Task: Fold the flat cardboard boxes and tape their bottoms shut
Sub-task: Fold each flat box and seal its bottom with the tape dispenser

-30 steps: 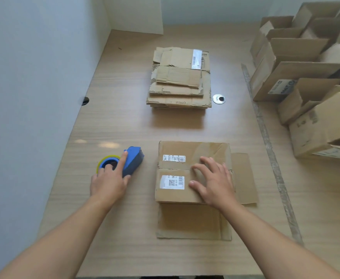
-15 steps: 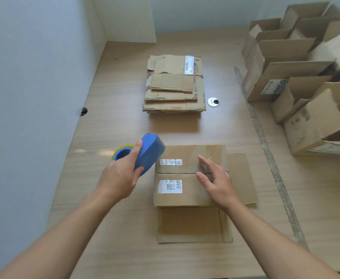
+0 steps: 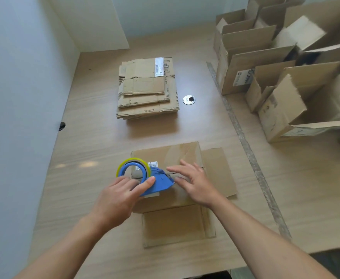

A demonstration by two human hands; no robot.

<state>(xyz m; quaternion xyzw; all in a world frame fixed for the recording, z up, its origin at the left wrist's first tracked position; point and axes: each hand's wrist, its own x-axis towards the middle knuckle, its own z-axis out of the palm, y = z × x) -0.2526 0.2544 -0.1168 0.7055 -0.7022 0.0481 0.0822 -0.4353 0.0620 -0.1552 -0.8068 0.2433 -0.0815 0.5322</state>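
Left hand: From my remote station I see the left hand [image 3: 116, 200] gripping the blue plastic tape dispenser [image 3: 159, 182]. The thumb lies across its body and the fingers [image 3: 124, 182] are curled round its near side.
Dispenser: It sits low over the left part of the box top, nose pointing right along the seam. I cannot tell whether it touches the cardboard. Its yellowish roll of clear tape [image 3: 133, 161] stands at the left end, over the box's left edge.
Right hand: The right hand [image 3: 197, 182] rests flat on the box top and holds nothing. Its fingers [image 3: 177, 170] are straight and spread, the tips just beside the dispenser's nose.
Box: The brown cardboard box [image 3: 177, 154] lies on the near middle of the desk, two flaps folded shut and meeting at a seam. One loose flap lies flat to its right, another towards me.
Flat stock: A stack of flattened brown cardboard boxes [image 3: 147, 87] sits farther back, well apart from the box, a barcode label on top.
Finished boxes: A cluster of folded open-topped cardboard boxes [image 3: 285, 97] crowds the right side.
Desk: The light wooden desk [image 3: 96, 137] has a round silver cable grommet [image 3: 188, 100] near the stack's right edge.
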